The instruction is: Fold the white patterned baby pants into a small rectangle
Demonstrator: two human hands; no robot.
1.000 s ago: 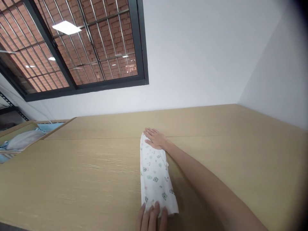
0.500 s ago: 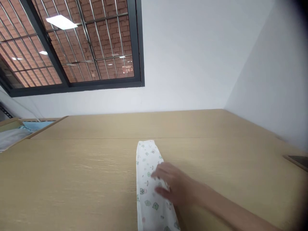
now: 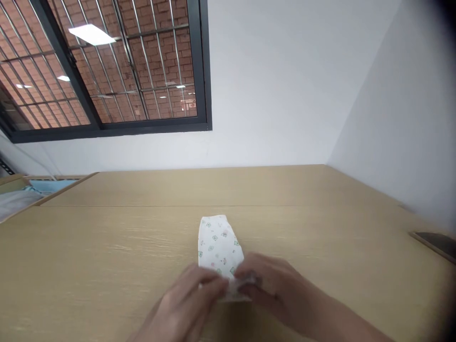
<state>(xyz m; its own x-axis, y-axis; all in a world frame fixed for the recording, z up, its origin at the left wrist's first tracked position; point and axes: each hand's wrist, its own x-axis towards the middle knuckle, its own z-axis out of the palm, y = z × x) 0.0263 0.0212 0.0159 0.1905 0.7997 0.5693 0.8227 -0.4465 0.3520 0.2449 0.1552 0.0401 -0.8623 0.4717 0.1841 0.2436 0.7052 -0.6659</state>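
Observation:
A white cloth (image 3: 220, 244) printed with small green and pink figures lies as a narrow folded strip on the wooden tabletop (image 3: 117, 266). My left hand (image 3: 188, 299) closes on the cloth's near left edge, thumb and fingers together. On the near right edge, my right hand (image 3: 274, 289) pinches the fabric, slightly blurred. Between the two hands, the near end is lifted and bunched; my fingers partly cover it. The far end rests flat, narrowing toward the top.
Behind the tabletop is a white wall (image 3: 270, 85) with a dark-framed barred window (image 3: 149, 124). A wooden bin (image 3: 67, 191) holding pale and blue fabric stands at the far left. At the right edge there is a dark opening (image 3: 436, 244) in the tabletop.
My left hand has come into view and gripped the cloth. My right hand has closed on its near end. The cloth now looks shorter, its near end drawn up.

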